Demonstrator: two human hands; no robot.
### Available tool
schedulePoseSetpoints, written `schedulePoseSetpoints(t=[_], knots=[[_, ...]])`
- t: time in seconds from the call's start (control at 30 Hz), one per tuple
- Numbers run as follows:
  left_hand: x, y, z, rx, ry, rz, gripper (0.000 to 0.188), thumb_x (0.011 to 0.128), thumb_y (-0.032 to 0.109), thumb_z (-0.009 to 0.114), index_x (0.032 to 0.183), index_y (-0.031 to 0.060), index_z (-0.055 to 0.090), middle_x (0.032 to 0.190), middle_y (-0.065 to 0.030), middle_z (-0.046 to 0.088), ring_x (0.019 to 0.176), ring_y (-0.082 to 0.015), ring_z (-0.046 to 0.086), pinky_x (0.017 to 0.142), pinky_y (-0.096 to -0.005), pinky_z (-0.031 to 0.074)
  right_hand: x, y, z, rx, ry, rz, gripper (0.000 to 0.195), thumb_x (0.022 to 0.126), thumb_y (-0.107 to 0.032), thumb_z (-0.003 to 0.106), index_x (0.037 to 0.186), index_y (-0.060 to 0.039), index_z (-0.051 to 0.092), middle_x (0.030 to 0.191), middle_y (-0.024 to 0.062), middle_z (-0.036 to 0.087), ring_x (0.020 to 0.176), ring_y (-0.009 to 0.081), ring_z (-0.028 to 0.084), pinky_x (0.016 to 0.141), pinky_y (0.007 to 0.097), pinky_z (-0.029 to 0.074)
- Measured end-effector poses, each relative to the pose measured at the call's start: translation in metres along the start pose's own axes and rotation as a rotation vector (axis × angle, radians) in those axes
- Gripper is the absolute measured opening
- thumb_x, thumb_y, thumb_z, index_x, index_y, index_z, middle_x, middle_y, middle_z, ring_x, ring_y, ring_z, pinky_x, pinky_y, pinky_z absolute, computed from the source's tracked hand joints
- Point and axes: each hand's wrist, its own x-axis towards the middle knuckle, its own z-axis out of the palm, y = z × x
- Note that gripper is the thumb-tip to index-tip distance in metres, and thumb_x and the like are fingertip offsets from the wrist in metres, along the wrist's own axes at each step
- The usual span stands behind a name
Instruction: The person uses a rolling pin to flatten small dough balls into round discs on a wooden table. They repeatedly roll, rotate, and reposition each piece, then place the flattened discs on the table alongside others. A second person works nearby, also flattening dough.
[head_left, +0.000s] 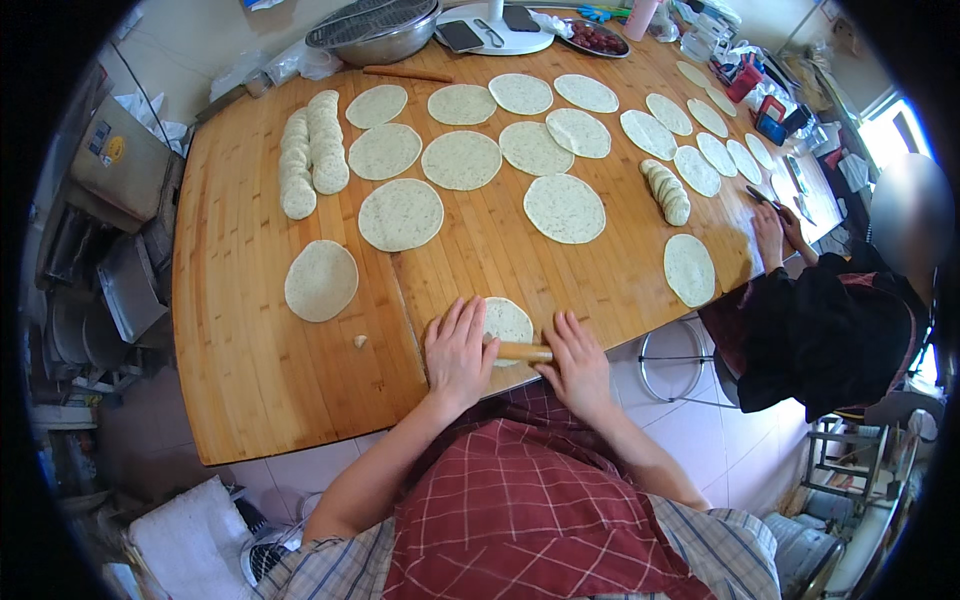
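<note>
A short wooden rolling pin (525, 352) lies across a small, round, speckled dough sheet (509, 318) at the near edge of the wooden table. My left hand (459, 358) presses on the pin's left end, its fingers stretched forward over the left side of the dough. At the other end, my right hand (581, 369) rests on the pin with the fingers extended. Both palms hide the pin's ends. Left of my hands are another flat dough round (321, 281) and a small dough scrap (360, 342).
Several rolled dough rounds (461, 160) cover the wooden table (240, 300). Overlapping dough pieces form rows at left (327, 142) and right (664, 192). A second rolling pin (409, 73) lies near a metal bowl (390, 49). Another person (825, 330) sits at right, holding a phone-like dark object (763, 196).
</note>
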Motion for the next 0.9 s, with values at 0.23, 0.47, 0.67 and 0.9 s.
schedulePoseSetpoints(t=[0.23,0.47,0.67,0.9], knots=[[0.067,-0.007,-0.01,-0.854,-0.4,-0.404,0.021,0.09,0.015,0.069,0.104,-0.0012,0.068,0.099,-0.0126,0.071,0.09,-0.0215,0.066,0.078,-0.0361,0.05,0.002,-0.028,-0.032,0.198,-0.145,-0.083,0.03,0.077,-0.008,0.071,0.106,-0.0007,0.066,0.103,0.0116,0.07,0.093,0.0276,0.069,0.076,0.0407,0.055],[-0.005,0.008,-0.029,-0.386,0.068,-0.282,0.04,0.09,0.011,0.068,0.125,-0.0055,0.055,0.121,-0.0204,0.063,0.111,-0.0306,0.062,0.096,-0.0398,0.047,-0.018,-0.009,-0.035,0.106,-0.135,-0.252,0.034,0.081,-0.011,0.069,0.114,-0.0028,0.066,0.108,0.0114,0.071,0.093,0.0278,0.07,0.075,0.038,0.056],[0.05,-0.018,0.004,0.14,0.08,-0.099,0.065,0.097,0.032,0.054,0.147,-0.0038,0.036,0.154,-0.0222,0.038,0.145,-0.0362,0.033,0.115,-0.0581,0.024,0.068,0.035,0.013,-0.113,0.032,-0.055,0.053,0.088,-0.034,0.066,0.13,-0.0027,0.058,0.142,0.0197,0.052,0.132,0.0381,0.047,0.106,0.0485,0.041],[0.029,-0.019,0.005,-0.066,-0.021,0.064,0.062,0.095,0.03,0.055,0.147,-0.0002,0.04,0.151,-0.0197,0.042,0.141,-0.0382,0.036,0.109,-0.0598,0.032,0.04,0.03,0.014,-0.04,-0.076,-0.003,0.066,0.084,-0.042,0.07,0.134,-0.0018,0.055,0.148,0.0276,0.042,0.141,0.0424,0.037,0.113,0.0555,0.031]])
